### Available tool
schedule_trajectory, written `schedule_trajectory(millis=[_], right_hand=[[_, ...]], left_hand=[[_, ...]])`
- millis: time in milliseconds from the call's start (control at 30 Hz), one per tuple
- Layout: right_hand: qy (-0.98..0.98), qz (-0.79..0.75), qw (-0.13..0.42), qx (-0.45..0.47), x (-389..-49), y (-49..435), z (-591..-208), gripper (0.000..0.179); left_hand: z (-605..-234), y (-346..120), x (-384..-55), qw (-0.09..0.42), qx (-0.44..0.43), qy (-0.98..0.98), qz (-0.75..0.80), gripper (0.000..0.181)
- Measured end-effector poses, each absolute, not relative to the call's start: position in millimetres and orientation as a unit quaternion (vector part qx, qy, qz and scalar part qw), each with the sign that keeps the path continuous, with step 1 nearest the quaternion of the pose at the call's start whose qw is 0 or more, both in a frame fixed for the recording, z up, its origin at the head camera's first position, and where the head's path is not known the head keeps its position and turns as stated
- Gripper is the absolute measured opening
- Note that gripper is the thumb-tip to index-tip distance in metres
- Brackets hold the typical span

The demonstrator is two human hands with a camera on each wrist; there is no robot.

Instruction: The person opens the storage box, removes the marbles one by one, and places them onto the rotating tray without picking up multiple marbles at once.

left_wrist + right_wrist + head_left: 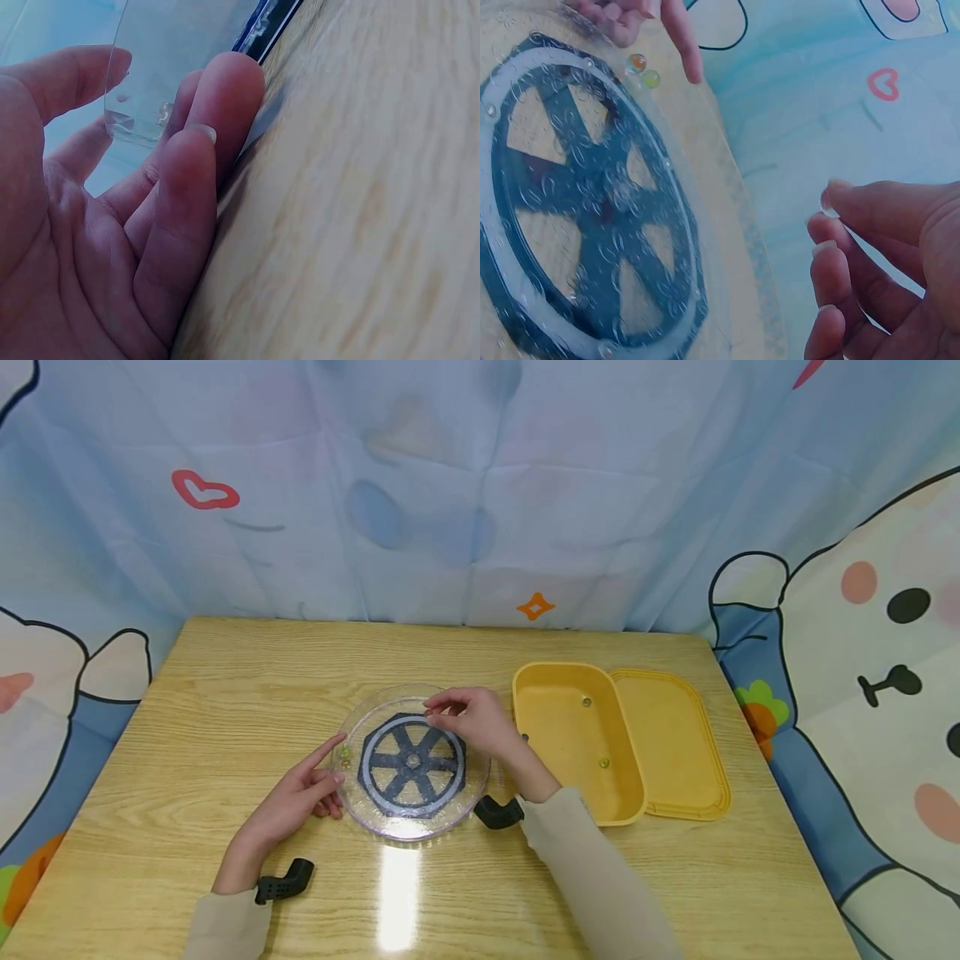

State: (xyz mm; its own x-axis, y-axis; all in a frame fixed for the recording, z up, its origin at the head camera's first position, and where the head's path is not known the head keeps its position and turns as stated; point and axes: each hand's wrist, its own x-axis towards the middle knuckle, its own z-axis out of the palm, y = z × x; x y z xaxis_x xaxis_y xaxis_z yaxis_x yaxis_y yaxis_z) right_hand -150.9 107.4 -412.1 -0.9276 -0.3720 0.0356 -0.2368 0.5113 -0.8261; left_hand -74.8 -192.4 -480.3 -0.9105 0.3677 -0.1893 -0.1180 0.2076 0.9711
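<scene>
A round clear dish (pixel 408 837) stands on the table, with a dark blue six-spoked wheel shape and a pale ring (pixel 495 142) showing through its bottom. Two small marbles, a greenish one (pixel 651 79) and an orange-and-clear one (pixel 636 62), lie by its left edge. My left hand (pixel 300 793) rests against that edge, index finger reaching along the rim and fingers relaxed. Above the dish's far right part, my right hand (pixel 476 720) pinches a small clear marble (pixel 827 204) between thumb and index finger.
Right of the dish stands a yellow box (pixel 577 672) holding a few marbles (pixel 603 763). Its yellow lid (pixel 675 735) lies flat beside it, on the right. A printed curtain (pixel 420 543) hangs behind the wooden table (pixel 247 677).
</scene>
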Motion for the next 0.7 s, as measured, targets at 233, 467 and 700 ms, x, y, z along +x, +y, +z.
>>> schedule_trajectory(millis=[233,467,700], right_hand=[[0.861,-0.472,0.086,-0.167,-146.9,98.9,-417.3,0.012],[0.853,-0.482,0.111,-0.166,-145.0,93.2,-419.9,0.015],[0.851,-0.48,0.127,-0.17,-144.7,91.5,-421.7,0.019]], left_hand=[[-481.1,-192.4,-75.6,0.197,0.085,0.748,0.628,0.062],[-480.3,-192.1,-76.7,0.197,0.082,0.754,0.622,0.061],[-480.5,-192.7,-75.8,0.195,0.08,0.757,0.618,0.061]])
